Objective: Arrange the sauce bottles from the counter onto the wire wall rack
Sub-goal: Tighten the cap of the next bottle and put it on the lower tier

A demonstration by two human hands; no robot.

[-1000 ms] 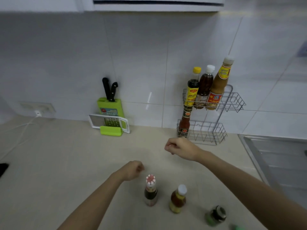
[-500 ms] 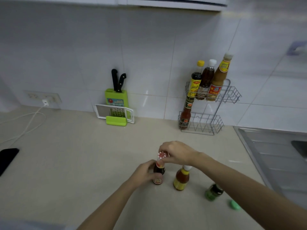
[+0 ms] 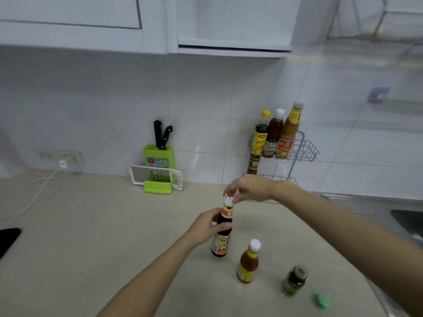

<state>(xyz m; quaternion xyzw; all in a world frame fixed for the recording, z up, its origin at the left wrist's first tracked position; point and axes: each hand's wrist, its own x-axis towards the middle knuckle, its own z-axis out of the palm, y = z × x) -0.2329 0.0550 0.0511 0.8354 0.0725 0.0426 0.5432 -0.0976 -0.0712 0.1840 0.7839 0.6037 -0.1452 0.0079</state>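
Dark sauce bottle [image 3: 221, 234] lifted slightly; left hand [image 3: 206, 227] grips body, right hand [image 3: 249, 188] pinches cap.

A beige bench [image 3: 91, 225] runs to a far wall of pale glossy tiles [image 3: 114, 106]. White cabinets [image 3: 80, 21] hang overhead. At far left a wall socket [image 3: 60, 156] holds a white plug with its cable [image 3: 34, 191] trailing across the bench. A steel sink [image 3: 407, 220] lies at right. The light is soft and even.
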